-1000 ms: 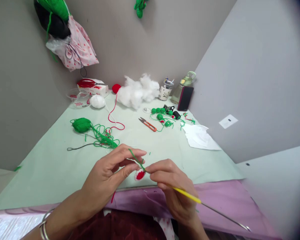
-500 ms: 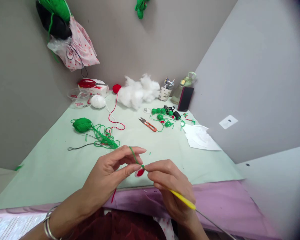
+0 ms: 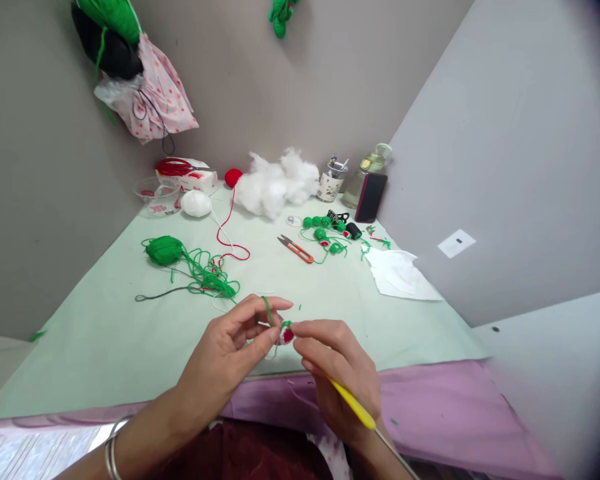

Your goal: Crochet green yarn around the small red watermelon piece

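Observation:
Between thumb and fingers, my left hand (image 3: 230, 347) pinches a small crochet piece (image 3: 287, 335) with a red centre, a white ring and green stitches along its top. A strand of green yarn (image 3: 267, 311) runs over my left index finger down to the piece. My right hand (image 3: 340, 367) grips a crochet hook (image 3: 353, 404) with a yellow handle, its metal shaft reaching back toward my wrist. The hook's tip is hidden by my right fingertips, which are right at the piece's edge.
Left of my hands lie a green yarn ball (image 3: 165, 250) and tangled strands. Orange thread snips (image 3: 295, 249) and small green crochet balls (image 3: 321, 234) are ahead. White stuffing (image 3: 275, 183), a bottle (image 3: 363, 183) and a phone (image 3: 371, 198) stand along the back; paper (image 3: 403, 273) lies right.
Both hands have shifted slightly; the right hand and hook moved a little left. The crochet piece has turned, showing more green along its top, and the red tail below my left hand is out of sight.

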Motion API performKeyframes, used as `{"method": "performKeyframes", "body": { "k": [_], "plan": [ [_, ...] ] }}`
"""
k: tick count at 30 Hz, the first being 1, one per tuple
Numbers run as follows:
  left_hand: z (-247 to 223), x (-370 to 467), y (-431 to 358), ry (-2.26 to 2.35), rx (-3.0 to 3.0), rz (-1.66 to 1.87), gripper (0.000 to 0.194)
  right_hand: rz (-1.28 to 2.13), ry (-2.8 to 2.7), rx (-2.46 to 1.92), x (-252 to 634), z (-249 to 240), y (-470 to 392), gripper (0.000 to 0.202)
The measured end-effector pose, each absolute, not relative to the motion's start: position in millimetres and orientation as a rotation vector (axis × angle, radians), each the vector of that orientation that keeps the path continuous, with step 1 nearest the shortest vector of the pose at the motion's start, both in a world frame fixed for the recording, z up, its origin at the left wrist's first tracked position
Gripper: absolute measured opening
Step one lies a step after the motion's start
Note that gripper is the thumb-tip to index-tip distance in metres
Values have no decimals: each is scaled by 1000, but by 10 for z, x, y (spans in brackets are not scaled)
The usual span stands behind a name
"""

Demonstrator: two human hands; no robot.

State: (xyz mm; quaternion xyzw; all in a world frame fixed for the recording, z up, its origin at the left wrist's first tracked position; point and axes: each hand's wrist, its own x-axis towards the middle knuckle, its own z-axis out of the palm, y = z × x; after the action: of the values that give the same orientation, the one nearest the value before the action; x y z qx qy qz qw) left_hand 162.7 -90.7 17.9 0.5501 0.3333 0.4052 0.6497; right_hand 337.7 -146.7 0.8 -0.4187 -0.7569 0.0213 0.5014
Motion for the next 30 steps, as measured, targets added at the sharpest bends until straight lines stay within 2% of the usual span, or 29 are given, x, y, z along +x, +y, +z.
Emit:
{"method": "performKeyframes", "body": {
  "k": [7, 13, 22, 30],
  "plan": [
    [150, 1660, -924, 746, 1105, 956, 22, 27, -1753, -1008, 3324, -13, -1478, 26],
    [103, 1671, -945, 743, 1007, 961, 31, 30, -1750, -1016, 3322, -31, -1490, 28],
    [101, 1664, -938, 748, 1037, 939, 33, -290, -1884, -987, 3323, -16, -1419, 24],
    [98, 1713, -955, 805, 1067, 945, 37, -360, -1869, -1015, 3270, -63, -1412, 26]
  ]
}}
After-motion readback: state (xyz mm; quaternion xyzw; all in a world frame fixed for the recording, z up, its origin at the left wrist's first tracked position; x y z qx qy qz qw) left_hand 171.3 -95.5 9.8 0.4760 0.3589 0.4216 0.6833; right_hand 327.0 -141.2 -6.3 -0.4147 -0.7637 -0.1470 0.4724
